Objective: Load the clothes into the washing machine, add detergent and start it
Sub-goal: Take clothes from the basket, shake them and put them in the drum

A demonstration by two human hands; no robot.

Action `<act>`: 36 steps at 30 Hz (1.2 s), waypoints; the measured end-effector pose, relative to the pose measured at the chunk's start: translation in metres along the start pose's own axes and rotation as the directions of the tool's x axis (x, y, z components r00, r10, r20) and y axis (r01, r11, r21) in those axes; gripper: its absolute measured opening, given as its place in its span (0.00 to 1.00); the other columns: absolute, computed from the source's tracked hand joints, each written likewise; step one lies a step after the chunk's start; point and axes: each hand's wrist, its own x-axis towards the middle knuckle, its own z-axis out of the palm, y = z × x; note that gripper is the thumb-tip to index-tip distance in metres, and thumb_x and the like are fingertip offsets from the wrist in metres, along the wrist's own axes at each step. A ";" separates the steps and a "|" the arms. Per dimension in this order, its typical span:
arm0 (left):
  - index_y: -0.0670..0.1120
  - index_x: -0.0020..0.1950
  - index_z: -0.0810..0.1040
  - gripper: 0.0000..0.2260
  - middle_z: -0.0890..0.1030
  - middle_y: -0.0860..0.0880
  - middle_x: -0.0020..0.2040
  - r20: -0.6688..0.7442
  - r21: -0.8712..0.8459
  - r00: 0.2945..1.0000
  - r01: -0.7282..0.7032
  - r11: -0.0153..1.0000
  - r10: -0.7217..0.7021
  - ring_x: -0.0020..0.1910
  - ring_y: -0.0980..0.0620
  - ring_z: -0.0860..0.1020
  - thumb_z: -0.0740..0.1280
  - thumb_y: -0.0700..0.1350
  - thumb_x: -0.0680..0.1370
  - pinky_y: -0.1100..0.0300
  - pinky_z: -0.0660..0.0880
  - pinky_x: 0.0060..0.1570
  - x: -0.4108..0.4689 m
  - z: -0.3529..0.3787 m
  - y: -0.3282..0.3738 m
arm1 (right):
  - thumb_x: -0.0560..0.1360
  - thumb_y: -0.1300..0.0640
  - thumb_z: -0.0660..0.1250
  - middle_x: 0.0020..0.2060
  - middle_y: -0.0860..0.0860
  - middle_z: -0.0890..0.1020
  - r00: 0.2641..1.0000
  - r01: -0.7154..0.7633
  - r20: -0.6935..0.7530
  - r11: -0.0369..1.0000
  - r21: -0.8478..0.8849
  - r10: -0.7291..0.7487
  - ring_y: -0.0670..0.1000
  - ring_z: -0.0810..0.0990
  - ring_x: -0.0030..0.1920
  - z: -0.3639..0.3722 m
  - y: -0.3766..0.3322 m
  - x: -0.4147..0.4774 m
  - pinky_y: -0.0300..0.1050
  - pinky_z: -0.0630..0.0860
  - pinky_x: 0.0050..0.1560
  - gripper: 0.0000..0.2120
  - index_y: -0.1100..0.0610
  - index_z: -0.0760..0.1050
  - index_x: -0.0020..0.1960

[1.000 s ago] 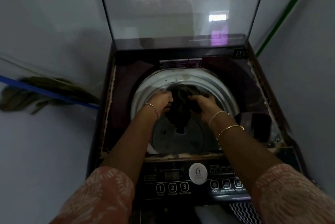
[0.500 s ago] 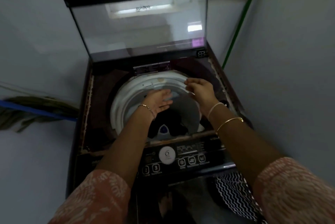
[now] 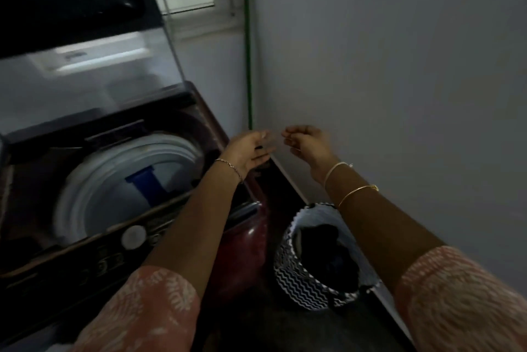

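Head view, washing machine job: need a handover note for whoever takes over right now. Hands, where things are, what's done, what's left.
Left hand: open, empty, over the washing machine's right edge.
Right hand: fingers loosely curled, empty, beside the left hand near the wall.
Lid is up. The drum is exposed, but its contents can't be seen from this angle.
Laundry basket: on the floor between machine and wall, with dark clothes inside.
Done: lid opened.
Left: move the basket clothes into the drum, add detergent (none in view), start at the control panel.
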 end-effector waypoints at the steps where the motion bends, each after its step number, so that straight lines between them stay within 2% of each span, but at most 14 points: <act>1: 0.44 0.63 0.75 0.11 0.80 0.47 0.60 0.023 0.003 1.000 0.015 1.000 -0.015 0.54 0.48 0.79 0.59 0.43 0.82 0.59 0.75 0.52 0.001 0.016 -0.006 | 0.77 0.69 0.59 0.52 0.58 0.82 1.000 -0.013 -0.015 1.000 -0.021 0.012 0.44 0.77 0.38 -0.020 0.003 -0.003 0.33 0.73 0.37 0.12 0.56 0.75 0.43; 3: 0.44 0.64 0.74 0.12 0.80 0.47 0.60 0.056 0.009 0.997 0.048 0.999 -0.048 0.50 0.49 0.80 0.60 0.43 0.82 0.59 0.75 0.50 0.003 0.046 -0.023 | 0.78 0.68 0.59 0.55 0.59 0.82 0.997 -0.038 -0.062 0.999 -0.034 0.035 0.45 0.77 0.39 -0.058 0.011 -0.007 0.37 0.71 0.39 0.12 0.54 0.74 0.43; 6: 0.43 0.64 0.74 0.12 0.80 0.46 0.60 0.099 0.039 0.987 0.123 0.992 -0.126 0.48 0.51 0.80 0.60 0.43 0.81 0.59 0.77 0.46 0.007 0.082 -0.053 | 0.78 0.68 0.59 0.50 0.55 0.81 0.987 -0.093 -0.135 0.995 -0.030 0.088 0.45 0.76 0.39 -0.105 0.031 -0.015 0.37 0.70 0.41 0.09 0.57 0.75 0.48; 10: 0.44 0.63 0.74 0.11 0.79 0.46 0.60 0.141 0.118 0.962 0.217 0.969 -0.233 0.49 0.49 0.79 0.59 0.43 0.82 0.58 0.75 0.47 0.017 0.113 -0.102 | 0.77 0.68 0.59 0.49 0.55 0.81 0.963 -0.188 -0.196 0.982 0.012 0.187 0.45 0.76 0.39 -0.152 0.076 -0.019 0.38 0.70 0.40 0.12 0.54 0.75 0.43; 14: 0.44 0.63 0.75 0.12 0.79 0.48 0.56 0.134 0.200 0.934 0.302 0.932 -0.331 0.48 0.51 0.79 0.58 0.44 0.82 0.61 0.74 0.47 0.034 0.124 -0.154 | 0.77 0.70 0.59 0.44 0.55 0.80 0.920 -0.274 -0.268 0.958 0.084 0.287 0.47 0.75 0.37 -0.184 0.129 -0.022 0.37 0.69 0.36 0.11 0.57 0.75 0.43; 17: 0.46 0.58 0.77 0.10 0.80 0.49 0.54 0.097 0.260 0.903 0.383 0.886 -0.419 0.56 0.48 0.77 0.58 0.45 0.83 0.59 0.74 0.49 0.052 0.123 -0.195 | 0.76 0.69 0.61 0.40 0.54 0.79 0.889 -0.347 -0.281 0.933 0.100 0.361 0.47 0.76 0.36 -0.201 0.170 -0.019 0.37 0.69 0.35 0.08 0.59 0.75 0.45; 21: 0.43 0.69 0.71 0.16 0.76 0.48 0.65 0.076 0.328 0.858 0.459 0.826 -0.508 0.65 0.46 0.73 0.56 0.46 0.83 0.56 0.69 0.59 0.083 0.112 -0.246 | 0.78 0.68 0.58 0.39 0.49 0.80 0.841 -0.451 -0.295 0.889 0.077 0.453 0.45 0.76 0.37 -0.216 0.229 -0.004 0.36 0.70 0.36 0.13 0.53 0.73 0.41; 24: 0.43 0.71 0.69 0.17 0.74 0.46 0.68 0.038 0.345 0.833 0.508 0.789 -0.553 0.67 0.45 0.72 0.58 0.45 0.82 0.55 0.69 0.60 0.106 0.099 -0.284 | 0.79 0.68 0.57 0.45 0.52 0.80 0.802 -0.535 -0.288 0.844 0.044 0.524 0.44 0.75 0.36 -0.221 0.272 0.012 0.37 0.69 0.38 0.14 0.54 0.72 0.40; 27: 0.43 0.69 0.71 0.16 0.75 0.46 0.67 -0.001 0.370 0.806 0.550 0.748 -0.592 0.66 0.45 0.73 0.60 0.45 0.82 0.54 0.70 0.60 0.129 0.089 -0.319 | 0.79 0.68 0.57 0.48 0.53 0.79 0.768 -0.591 -0.284 0.806 0.031 0.574 0.44 0.74 0.35 -0.224 0.315 0.030 0.37 0.68 0.35 0.14 0.54 0.72 0.40; 30: 0.42 0.69 0.71 0.17 0.75 0.46 0.67 -0.027 0.397 0.791 0.570 0.719 -0.611 0.66 0.46 0.73 0.62 0.45 0.81 0.56 0.71 0.58 0.156 0.082 -0.355 | 0.79 0.67 0.58 0.44 0.52 0.79 0.746 -0.629 -0.287 0.777 -0.008 0.601 0.45 0.75 0.36 -0.225 0.363 0.049 0.36 0.70 0.34 0.10 0.57 0.75 0.45; 32: 0.43 0.66 0.73 0.15 0.75 0.47 0.65 -0.056 0.414 0.797 0.567 0.712 -0.602 0.63 0.47 0.74 0.63 0.45 0.80 0.57 0.72 0.56 0.176 0.079 -0.379 | 0.77 0.64 0.60 0.39 0.51 0.78 0.734 -0.649 -0.307 0.758 -0.057 0.606 0.49 0.76 0.37 -0.225 0.394 0.065 0.39 0.71 0.34 0.09 0.55 0.77 0.45; 34: 0.45 0.61 0.76 0.12 0.76 0.48 0.63 -0.084 0.433 0.795 0.572 0.697 -0.600 0.58 0.50 0.75 0.65 0.46 0.79 0.57 0.74 0.53 0.195 0.077 -0.400 | 0.75 0.61 0.61 0.39 0.53 0.77 0.731 -0.663 -0.320 0.739 -0.123 0.603 0.53 0.76 0.39 -0.225 0.423 0.082 0.43 0.71 0.34 0.08 0.53 0.77 0.48; 36: 0.46 0.59 0.76 0.10 0.75 0.49 0.60 -0.093 0.457 0.787 0.578 0.676 -0.610 0.57 0.51 0.74 0.66 0.46 0.79 0.58 0.74 0.53 0.212 0.076 -0.420 | 0.74 0.62 0.62 0.42 0.54 0.78 0.740 -0.661 -0.325 0.727 -0.188 0.589 0.54 0.77 0.41 -0.226 0.447 0.101 0.45 0.75 0.36 0.12 0.51 0.76 0.55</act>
